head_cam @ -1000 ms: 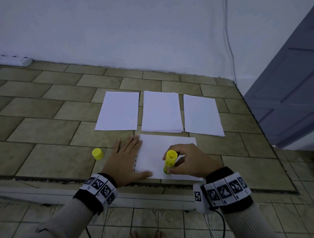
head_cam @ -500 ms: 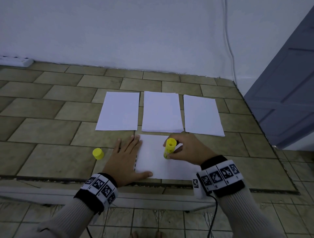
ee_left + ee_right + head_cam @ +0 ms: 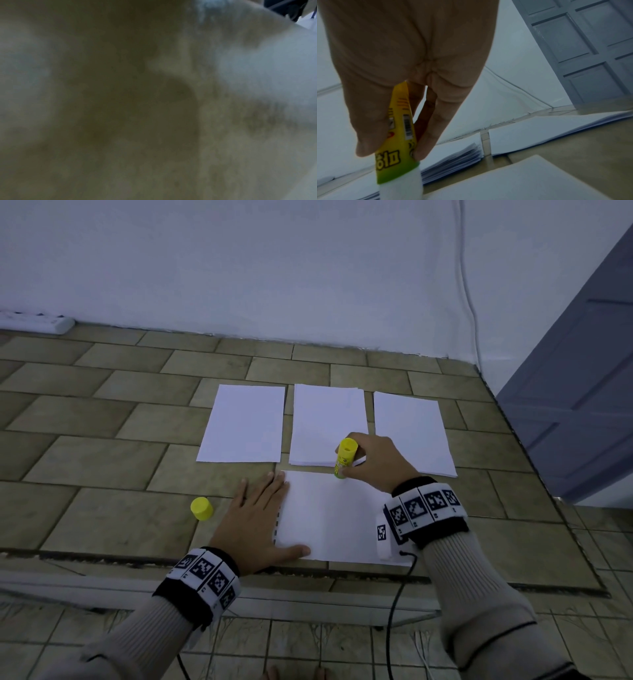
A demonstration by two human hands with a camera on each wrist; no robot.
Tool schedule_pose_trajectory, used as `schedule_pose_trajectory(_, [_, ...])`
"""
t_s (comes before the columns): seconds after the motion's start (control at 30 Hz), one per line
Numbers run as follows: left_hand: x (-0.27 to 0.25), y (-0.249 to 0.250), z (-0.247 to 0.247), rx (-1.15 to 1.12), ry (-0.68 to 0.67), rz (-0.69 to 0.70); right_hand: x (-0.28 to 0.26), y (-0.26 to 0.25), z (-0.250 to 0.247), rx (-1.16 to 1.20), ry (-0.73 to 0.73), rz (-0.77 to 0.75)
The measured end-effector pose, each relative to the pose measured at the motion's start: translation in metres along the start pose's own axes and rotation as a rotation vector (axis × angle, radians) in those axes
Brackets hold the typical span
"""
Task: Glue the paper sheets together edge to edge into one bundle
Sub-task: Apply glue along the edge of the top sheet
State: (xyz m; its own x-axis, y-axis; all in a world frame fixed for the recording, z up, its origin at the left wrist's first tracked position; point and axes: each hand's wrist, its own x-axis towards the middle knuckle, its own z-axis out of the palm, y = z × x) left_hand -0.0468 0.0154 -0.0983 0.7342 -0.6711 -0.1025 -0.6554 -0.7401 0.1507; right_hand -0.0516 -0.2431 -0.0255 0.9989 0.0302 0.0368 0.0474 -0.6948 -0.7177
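My left hand (image 3: 255, 520) lies flat, fingers straight, pinning the near white paper sheet (image 3: 329, 518) on the tiled floor (image 3: 102, 460). My right hand (image 3: 375, 460) grips the yellow glue stick (image 3: 345, 457), tip at the sheet's far edge. If my pinning slackens, I judge the stroke drags or wrinkles the sheet, smearing glue onto the middle white paper stack (image 3: 327, 422) just beyond.

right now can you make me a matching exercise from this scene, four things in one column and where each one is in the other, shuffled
Things:
1. glue stick
2. yellow cap
3. left hand
4. power strip

Places:
A. by the wall, far left
B. gripped by the right hand, tip at the near sheet's far edge
C. on the tiles, left of the left hand
D. flat on the near sheet's left edge

Pairs: 1-B, 2-C, 3-D, 4-A
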Motion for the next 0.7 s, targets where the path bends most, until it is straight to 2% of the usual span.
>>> schedule_pose_trajectory(0.17, [0.0, 0.0, 0.0, -0.008, 0.01, 0.008, -0.022, 0.004, -0.005, 0.059, 0.082, -0.007])
schedule_pose_trajectory(0.4, [-0.001, 0.001, 0.0, -0.009, 0.006, 0.009, -0.081, 0.017, -0.02, 0.115, -0.048, 0.048])
schedule_pose_trajectory(0.7, [-0.001, 0.0, 0.001, -0.003, 0.007, 0.014, -0.122, 0.03, -0.031, 0.13, -0.047, 0.097])
